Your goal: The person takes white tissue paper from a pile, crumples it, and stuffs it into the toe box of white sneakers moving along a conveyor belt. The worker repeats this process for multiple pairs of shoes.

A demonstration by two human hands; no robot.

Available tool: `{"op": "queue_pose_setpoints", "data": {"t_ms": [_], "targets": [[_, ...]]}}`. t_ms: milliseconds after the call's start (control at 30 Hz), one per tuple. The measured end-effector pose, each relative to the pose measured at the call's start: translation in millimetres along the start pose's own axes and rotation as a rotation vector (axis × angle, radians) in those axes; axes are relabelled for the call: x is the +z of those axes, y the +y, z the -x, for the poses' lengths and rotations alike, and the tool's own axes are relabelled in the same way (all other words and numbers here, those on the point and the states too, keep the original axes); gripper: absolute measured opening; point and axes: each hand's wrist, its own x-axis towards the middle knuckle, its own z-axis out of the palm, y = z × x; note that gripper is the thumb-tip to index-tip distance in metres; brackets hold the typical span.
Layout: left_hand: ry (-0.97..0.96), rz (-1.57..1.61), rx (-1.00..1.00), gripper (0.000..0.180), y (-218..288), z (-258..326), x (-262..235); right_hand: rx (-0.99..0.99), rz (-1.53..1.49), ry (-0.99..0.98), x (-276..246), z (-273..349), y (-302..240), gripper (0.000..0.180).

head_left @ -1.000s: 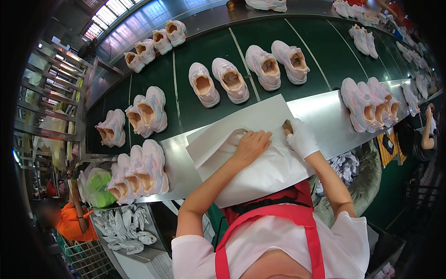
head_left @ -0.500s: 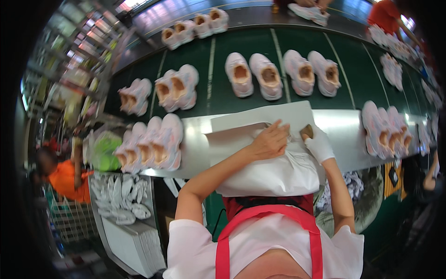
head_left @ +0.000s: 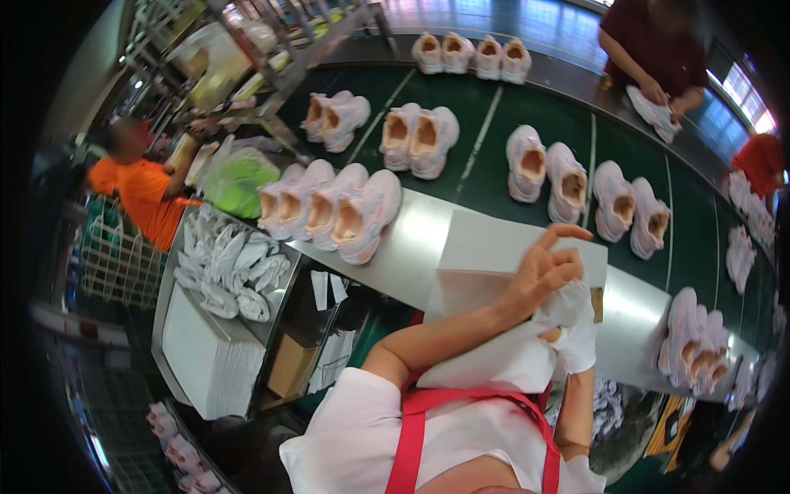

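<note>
A white box with its lid raised sits in front of me at the edge of the metal bench. White wrapping paper spreads out of it toward my apron. My left hand is over the paper, its index finger stretched out and the other fingers loosely bent apart. Close by, my right hand, in a white glove, is closed on a bunched part of the paper. Beside that glove shows a small brown piece, partly hidden. What lies under the paper cannot be seen.
Pale pink sneakers stand at the left of the metal bench, others at its right. More pairs line the green conveyor. A rack of stuffed white bundles is lower left. A co-worker handles a shoe opposite.
My view has turned, so the scene sits tilted. My hands have come closer together, and the paper beside the right glove is now bunched up. The co-worker opposite shows more fully.
</note>
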Motion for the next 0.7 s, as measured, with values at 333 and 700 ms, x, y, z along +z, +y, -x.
{"op": "queue_pose_setpoints", "data": {"t_ms": [333, 700], "targets": [[-0.199, -1.028, 0.04, 0.096, 7.0, 4.5, -13.0, 0.119, -0.322, 0.325, -31.9, -16.0, 3.7, 0.039], [-0.213, 0.292, -0.782, 0.102, -35.4, 13.0, -96.8, -0.889, 0.704, -0.22, -31.4, 8.8, -46.4, 0.044]]}}
